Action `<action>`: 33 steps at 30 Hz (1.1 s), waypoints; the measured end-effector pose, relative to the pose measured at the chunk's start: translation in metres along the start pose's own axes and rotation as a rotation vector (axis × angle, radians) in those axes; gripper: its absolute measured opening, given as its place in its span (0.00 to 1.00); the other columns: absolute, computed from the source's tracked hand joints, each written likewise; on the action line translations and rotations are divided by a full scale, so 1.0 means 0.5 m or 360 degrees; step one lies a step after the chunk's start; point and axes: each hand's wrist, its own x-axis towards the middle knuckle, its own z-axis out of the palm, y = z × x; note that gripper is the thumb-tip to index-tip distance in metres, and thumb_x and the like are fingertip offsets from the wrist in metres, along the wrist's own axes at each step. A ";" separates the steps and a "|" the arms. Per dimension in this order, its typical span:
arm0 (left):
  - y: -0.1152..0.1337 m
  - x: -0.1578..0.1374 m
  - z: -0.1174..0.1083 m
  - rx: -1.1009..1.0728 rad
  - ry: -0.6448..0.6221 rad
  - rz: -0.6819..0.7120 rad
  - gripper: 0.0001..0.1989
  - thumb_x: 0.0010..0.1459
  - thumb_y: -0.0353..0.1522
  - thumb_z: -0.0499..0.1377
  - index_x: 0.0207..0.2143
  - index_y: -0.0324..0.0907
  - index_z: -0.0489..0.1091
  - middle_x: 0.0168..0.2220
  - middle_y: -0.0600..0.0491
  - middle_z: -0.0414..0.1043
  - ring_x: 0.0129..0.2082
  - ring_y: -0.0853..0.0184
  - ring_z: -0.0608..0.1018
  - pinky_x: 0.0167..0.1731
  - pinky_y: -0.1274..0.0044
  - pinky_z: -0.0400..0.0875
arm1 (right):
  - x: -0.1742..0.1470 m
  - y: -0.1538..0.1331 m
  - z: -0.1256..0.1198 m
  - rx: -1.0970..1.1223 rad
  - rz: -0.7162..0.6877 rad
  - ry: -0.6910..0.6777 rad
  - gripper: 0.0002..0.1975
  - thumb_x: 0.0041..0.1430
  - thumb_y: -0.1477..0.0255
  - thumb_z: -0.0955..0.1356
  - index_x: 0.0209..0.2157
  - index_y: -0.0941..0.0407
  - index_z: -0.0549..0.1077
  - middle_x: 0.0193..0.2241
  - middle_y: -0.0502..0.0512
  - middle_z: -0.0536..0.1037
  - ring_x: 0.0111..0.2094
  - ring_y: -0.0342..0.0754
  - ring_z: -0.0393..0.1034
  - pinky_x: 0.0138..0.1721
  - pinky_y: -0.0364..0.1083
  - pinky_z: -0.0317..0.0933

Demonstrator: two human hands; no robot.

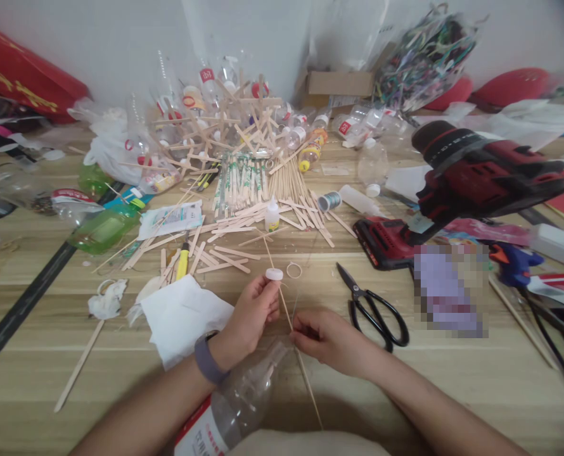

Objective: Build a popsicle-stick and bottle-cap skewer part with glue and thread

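A white bottle cap is pinched between the thumb and fingers of my left hand. A thin wooden skewer runs through or right behind the cap; which of the two I cannot tell. Lower down, the closed fingers of my right hand grip this skewer. A fine thread seems to rise from near those fingers. Under my forearms lies a clear plastic bottle with a red and white label. Just beyond the cap is a small pale ring. Black-handled scissors lie to the right of my right hand.
A red and black cordless drill stands at the right. Farther back are a small glue bottle, a thread spool, scattered craft sticks and heaped plastic bottles. White paper and a yellow-handled tool lie left.
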 end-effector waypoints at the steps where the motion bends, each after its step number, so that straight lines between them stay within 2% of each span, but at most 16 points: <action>1: 0.000 0.000 0.001 -0.0002 -0.0002 0.0003 0.18 0.52 0.42 0.64 0.27 0.44 0.57 0.17 0.66 0.49 0.16 0.77 0.52 0.17 0.82 0.48 | 0.000 0.001 -0.001 0.0000 -0.0010 -0.0011 0.12 0.55 0.75 0.65 0.20 0.55 0.60 0.17 0.43 0.59 0.20 0.40 0.51 0.21 0.41 0.45; 14: 0.013 -0.003 0.006 -0.0062 -0.0004 0.0066 0.21 0.52 0.43 0.64 0.23 0.44 0.54 0.16 0.66 0.49 0.16 0.78 0.52 0.17 0.82 0.50 | -0.004 -0.008 -0.006 -0.0017 -0.0122 -0.0112 0.14 0.55 0.75 0.64 0.18 0.55 0.59 0.15 0.42 0.58 0.19 0.39 0.51 0.19 0.41 0.43; 17: 0.012 -0.002 0.004 -0.0072 0.0021 0.0066 0.21 0.52 0.43 0.64 0.24 0.44 0.55 0.17 0.65 0.50 0.16 0.78 0.53 0.17 0.82 0.50 | -0.004 -0.005 -0.018 -0.0047 -0.0132 -0.0010 0.19 0.59 0.68 0.66 0.16 0.55 0.59 0.13 0.43 0.57 0.16 0.39 0.51 0.18 0.41 0.43; 19: 0.010 -0.001 0.005 -0.0077 0.0033 0.0058 0.21 0.51 0.44 0.65 0.25 0.44 0.56 0.17 0.66 0.50 0.16 0.78 0.53 0.17 0.82 0.49 | 0.000 -0.005 -0.030 -0.0077 -0.0152 0.0195 0.21 0.62 0.64 0.64 0.17 0.54 0.59 0.14 0.43 0.57 0.17 0.40 0.51 0.18 0.42 0.44; 21: 0.009 -0.001 0.006 -0.0079 0.0029 0.0040 0.21 0.50 0.44 0.65 0.25 0.43 0.57 0.17 0.66 0.50 0.16 0.78 0.53 0.17 0.82 0.49 | 0.006 -0.010 -0.042 -0.0111 -0.0214 0.0430 0.18 0.65 0.64 0.61 0.21 0.54 0.63 0.17 0.45 0.60 0.20 0.42 0.55 0.22 0.43 0.49; 23: 0.007 -0.002 0.008 -0.0080 0.0018 0.0017 0.20 0.49 0.43 0.66 0.26 0.43 0.59 0.17 0.66 0.50 0.17 0.78 0.53 0.17 0.82 0.48 | 0.014 -0.018 -0.049 -0.0145 -0.0326 0.0564 0.13 0.66 0.67 0.61 0.29 0.55 0.69 0.23 0.49 0.67 0.26 0.45 0.62 0.28 0.44 0.56; 26: 0.005 -0.006 0.010 -0.0082 -0.0008 -0.0005 0.18 0.48 0.42 0.66 0.29 0.42 0.62 0.17 0.65 0.53 0.17 0.78 0.54 0.18 0.82 0.48 | 0.027 -0.027 -0.050 -0.0192 -0.0515 0.0575 0.10 0.65 0.71 0.62 0.39 0.54 0.74 0.31 0.55 0.73 0.35 0.49 0.68 0.37 0.46 0.61; 29: 0.003 -0.009 0.010 -0.0088 -0.0050 -0.0021 0.18 0.48 0.42 0.67 0.30 0.41 0.63 0.18 0.64 0.55 0.18 0.78 0.55 0.18 0.82 0.47 | 0.042 -0.026 -0.045 -0.0222 -0.0623 0.0567 0.11 0.65 0.73 0.62 0.42 0.54 0.76 0.36 0.58 0.76 0.40 0.50 0.70 0.41 0.47 0.64; 33: 0.001 -0.011 0.012 -0.0094 -0.0108 -0.0046 0.20 0.48 0.44 0.67 0.30 0.41 0.63 0.17 0.65 0.52 0.18 0.78 0.54 0.18 0.82 0.47 | 0.063 -0.021 -0.042 -0.0247 -0.0656 0.0585 0.13 0.64 0.74 0.62 0.44 0.54 0.77 0.39 0.59 0.79 0.43 0.51 0.72 0.46 0.50 0.64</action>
